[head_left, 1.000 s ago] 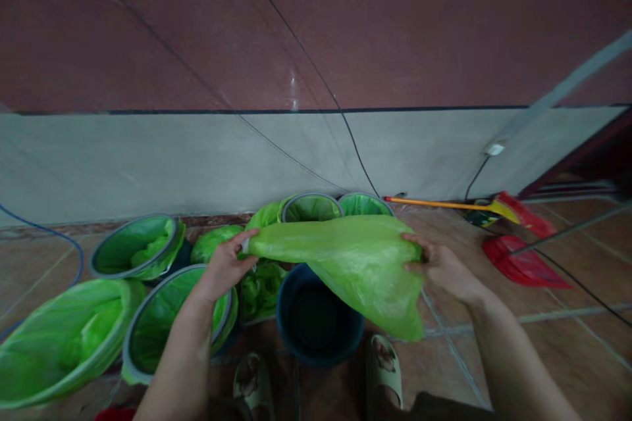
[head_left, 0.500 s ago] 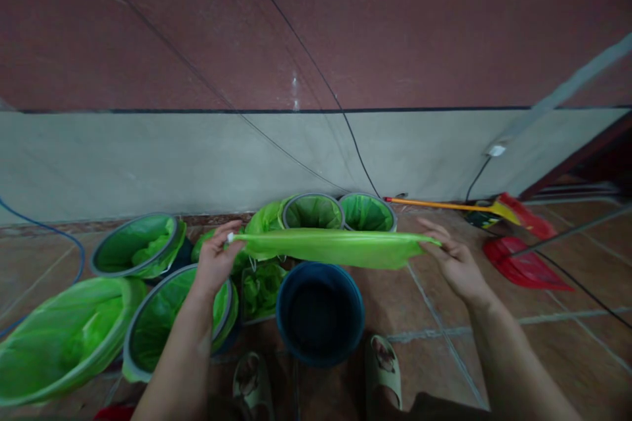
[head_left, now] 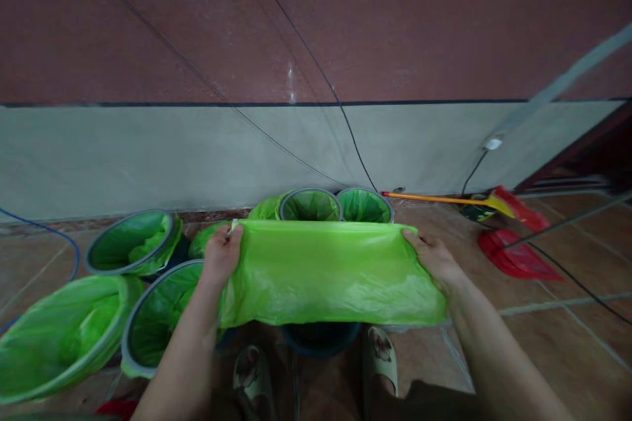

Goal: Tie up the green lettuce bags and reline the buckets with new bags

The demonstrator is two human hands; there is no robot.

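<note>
A green plastic trash bag [head_left: 330,270] hangs spread flat between my two hands. My left hand [head_left: 222,253] pinches its upper left corner, thumb in front. At the upper right corner my right hand [head_left: 432,256] has its fingers closed on the edge. Below and behind the bag stands a dark blue bucket [head_left: 320,342], of which only the lower front shows; the bag hides its rim. Just behind the bag's top edge, against the wall, are two bins lined with green bags, a left one [head_left: 311,204] and a right one [head_left: 366,206].
More green-lined bins stand at left: a near one [head_left: 64,335], a middle one [head_left: 162,316] and a back one [head_left: 133,242]. At right lie a yellow-handled broom [head_left: 434,198] and a red dustpan [head_left: 513,256]. My sandalled feet [head_left: 380,355] are below. A blue hose [head_left: 74,253] runs at far left.
The bag was stretched into a narrow, raised strip; now it hangs down as a broad sheet and covers most of the blue bucket. Both hands still hold its corners.
</note>
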